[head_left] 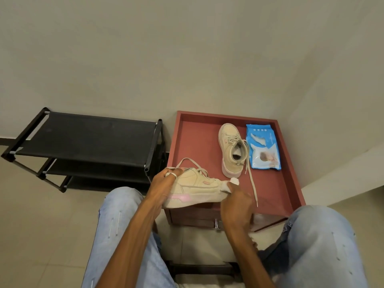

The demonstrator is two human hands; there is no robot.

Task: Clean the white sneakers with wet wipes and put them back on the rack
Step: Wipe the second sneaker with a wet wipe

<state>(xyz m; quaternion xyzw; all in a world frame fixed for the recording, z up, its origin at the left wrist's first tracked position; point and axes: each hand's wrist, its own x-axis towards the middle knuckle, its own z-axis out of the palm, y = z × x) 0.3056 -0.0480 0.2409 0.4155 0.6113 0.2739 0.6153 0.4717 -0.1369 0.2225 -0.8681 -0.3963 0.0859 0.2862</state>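
My left hand [164,185] grips the heel end of a cream-white sneaker with pink accents [196,187], held sideways over the front edge of the red table. My right hand [235,201] presses a white wet wipe [230,185] against the sneaker's toe. The second sneaker [231,150] stands upright on the red table top [195,138], its long lace trailing toward me. A blue wet wipe pack [262,146] lies just right of it. The black shoe rack [89,140] stands to the left, its top shelf bare.
The red table has a raised rim and a drawer with a metal handle [216,223] facing me. My knees in light blue jeans flank the table. A plain wall runs behind; a corner and a white ledge are on the right. Tiled floor lies below.
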